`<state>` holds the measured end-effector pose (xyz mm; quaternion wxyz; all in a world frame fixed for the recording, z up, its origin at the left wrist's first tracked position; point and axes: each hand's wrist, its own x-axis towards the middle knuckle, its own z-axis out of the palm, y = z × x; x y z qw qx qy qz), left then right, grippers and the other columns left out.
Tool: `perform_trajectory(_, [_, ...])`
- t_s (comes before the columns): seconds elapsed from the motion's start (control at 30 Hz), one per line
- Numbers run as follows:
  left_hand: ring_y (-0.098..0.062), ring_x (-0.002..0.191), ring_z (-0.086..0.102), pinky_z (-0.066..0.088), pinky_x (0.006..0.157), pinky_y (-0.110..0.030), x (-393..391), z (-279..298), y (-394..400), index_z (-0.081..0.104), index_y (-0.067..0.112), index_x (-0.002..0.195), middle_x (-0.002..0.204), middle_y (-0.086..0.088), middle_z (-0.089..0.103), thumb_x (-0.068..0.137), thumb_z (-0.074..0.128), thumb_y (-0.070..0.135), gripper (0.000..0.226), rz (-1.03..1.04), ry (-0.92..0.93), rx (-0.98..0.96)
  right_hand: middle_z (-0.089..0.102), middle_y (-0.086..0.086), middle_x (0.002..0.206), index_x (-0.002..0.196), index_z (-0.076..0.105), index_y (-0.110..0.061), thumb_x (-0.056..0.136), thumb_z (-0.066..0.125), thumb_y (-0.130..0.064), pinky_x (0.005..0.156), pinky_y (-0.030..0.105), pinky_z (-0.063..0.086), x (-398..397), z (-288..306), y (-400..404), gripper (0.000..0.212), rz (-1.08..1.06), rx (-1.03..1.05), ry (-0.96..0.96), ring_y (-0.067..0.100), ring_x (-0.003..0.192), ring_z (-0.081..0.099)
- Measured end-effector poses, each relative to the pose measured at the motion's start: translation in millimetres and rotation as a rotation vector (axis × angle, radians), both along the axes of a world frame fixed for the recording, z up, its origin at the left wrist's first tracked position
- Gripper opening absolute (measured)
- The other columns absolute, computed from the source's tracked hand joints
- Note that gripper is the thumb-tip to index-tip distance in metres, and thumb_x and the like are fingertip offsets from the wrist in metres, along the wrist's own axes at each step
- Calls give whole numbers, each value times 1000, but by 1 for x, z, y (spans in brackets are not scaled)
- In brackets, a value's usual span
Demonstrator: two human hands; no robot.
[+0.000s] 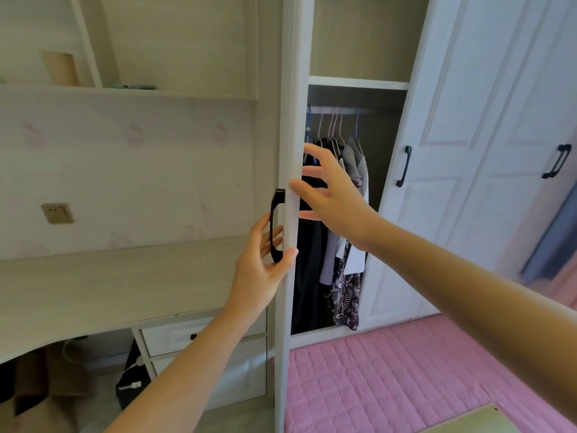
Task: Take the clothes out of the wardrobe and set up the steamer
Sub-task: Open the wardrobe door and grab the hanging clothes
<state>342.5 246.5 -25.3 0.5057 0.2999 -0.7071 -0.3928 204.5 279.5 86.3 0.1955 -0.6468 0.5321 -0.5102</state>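
Note:
The white wardrobe door (293,120) stands open, seen edge-on in the middle of the view. My left hand (259,270) is at its black handle (276,207): the fingers reach behind the handle, loosely extended, and the thumb rests on the door's edge. My right hand (337,195) is spread open just past the door edge, in front of the hanging clothes (346,276). Dark, grey, white and patterned garments hang on several hangers from the rail (334,110). No steamer is in view.
Closed white wardrobe doors (468,151) with black handles stand to the right. A pink quilted bed (390,370) lies below the wardrobe. A pale wooden desk (109,292) with drawers (175,339) and wall shelves stands to the left, with boxes and a cable under it.

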Motion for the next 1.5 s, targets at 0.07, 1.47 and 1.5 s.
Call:
perform_trajectory(0.07, [9, 106, 58, 46, 77, -5, -6, 1, 5, 34, 38, 138, 120, 16, 59, 88, 67, 20, 62, 50, 12, 0, 47, 1, 137, 143, 30, -33, 95, 56, -30, 81, 29, 58, -1, -2, 0, 55, -9, -7, 10, 10, 100, 64])
perform_trajectory(1.47, [-26, 112, 49, 50, 82, -38, -243, 35, -174, 52, 11, 122, 118, -7, 58, 92, 52, 15, 30, 516, -626, -279, 61, 8, 112, 127, 51, -9, 99, 45, -23, 81, 26, 45, -232, -25, -123, 31, -314, 174, 642, 24, 98, 61])
perform_trajectory(1.5, [-27, 113, 48, 49, 82, -38, -250, 37, -186, 51, 11, 123, 119, -8, 58, 92, 51, 15, 31, 518, -643, -279, 60, 5, 101, 119, 53, -10, 99, 45, -22, 78, 28, 46, -237, -25, -139, 24, -315, 176, 650, 22, 90, 61])
